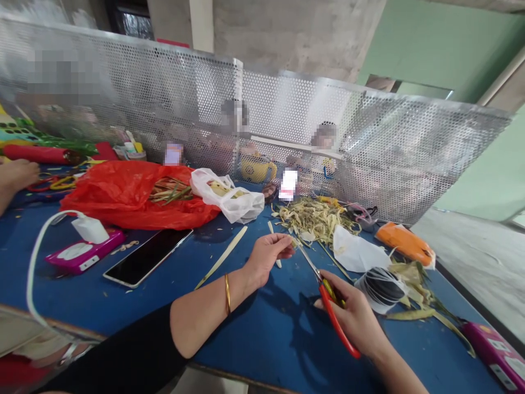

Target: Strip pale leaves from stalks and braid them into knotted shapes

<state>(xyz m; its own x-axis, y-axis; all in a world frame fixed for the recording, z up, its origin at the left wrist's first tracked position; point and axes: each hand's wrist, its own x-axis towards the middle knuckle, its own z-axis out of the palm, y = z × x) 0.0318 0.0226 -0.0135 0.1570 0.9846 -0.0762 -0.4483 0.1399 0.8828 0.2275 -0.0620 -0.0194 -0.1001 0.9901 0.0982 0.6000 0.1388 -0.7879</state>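
Note:
My left hand (pixel 268 254), with a gold bangle at its wrist, is closed in a pinch over the blue table. Between its fingertips is a small pale-green piece (pixel 294 242), perhaps of dried leaf; its exact shape is too small to tell. My right hand (pixel 355 312) is wrapped round a pair of red-handled scissors (pixel 333 317), with some yellow showing by the grip. The blades point away and to the left, their tips at the left fingertips. Just beyond lies a heap of dried leaf strips (pixel 318 220). A long pale strip (pixel 225 254) lies left of my left hand.
A black-screened phone (pixel 147 257), a purple power strip (pixel 84 253) and a red plastic bag (pixel 118 191) stand left. Right are a wire spool (pixel 381 290), white paper (pixel 359 249) and an orange packet (pixel 404 242). A perforated metal screen (pixel 287 98) runs behind; another person's hand (pixel 18 175) is far left.

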